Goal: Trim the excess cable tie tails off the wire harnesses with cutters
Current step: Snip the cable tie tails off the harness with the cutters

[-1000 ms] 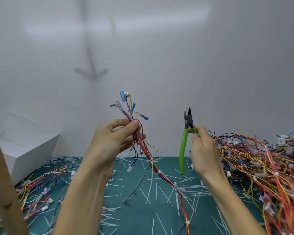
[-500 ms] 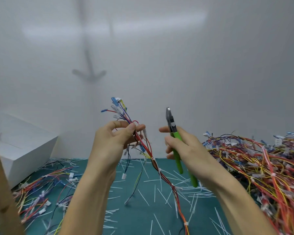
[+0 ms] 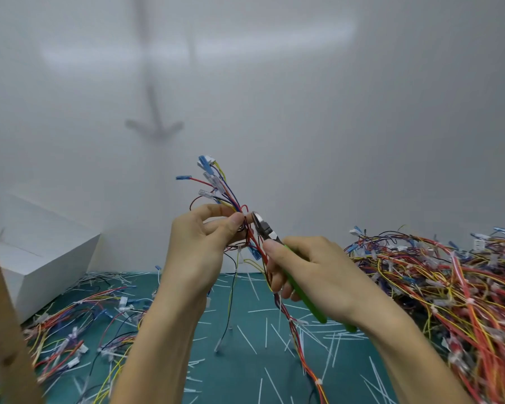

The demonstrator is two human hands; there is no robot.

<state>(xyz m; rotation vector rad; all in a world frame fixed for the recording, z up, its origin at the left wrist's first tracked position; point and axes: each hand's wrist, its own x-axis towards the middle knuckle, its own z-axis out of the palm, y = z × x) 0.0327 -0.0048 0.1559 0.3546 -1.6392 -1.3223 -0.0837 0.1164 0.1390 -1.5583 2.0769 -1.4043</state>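
Our left hand [image 3: 199,258] grip pinches the wire harness [image 3: 231,199], held upright above the counter [image 3: 239,374]. Right hand [image 3: 318,275] grip is clamped on the green cutters [image 3: 267,231]. Their nose points up-left and meets the bundle just right of the left fingertips. Tie tail too small to tell.

No words to read
I find no lettering, brand or number on my cutters [image 3: 266,231], the wire harness [image 3: 231,199] connectors or the white box [image 3: 41,252].
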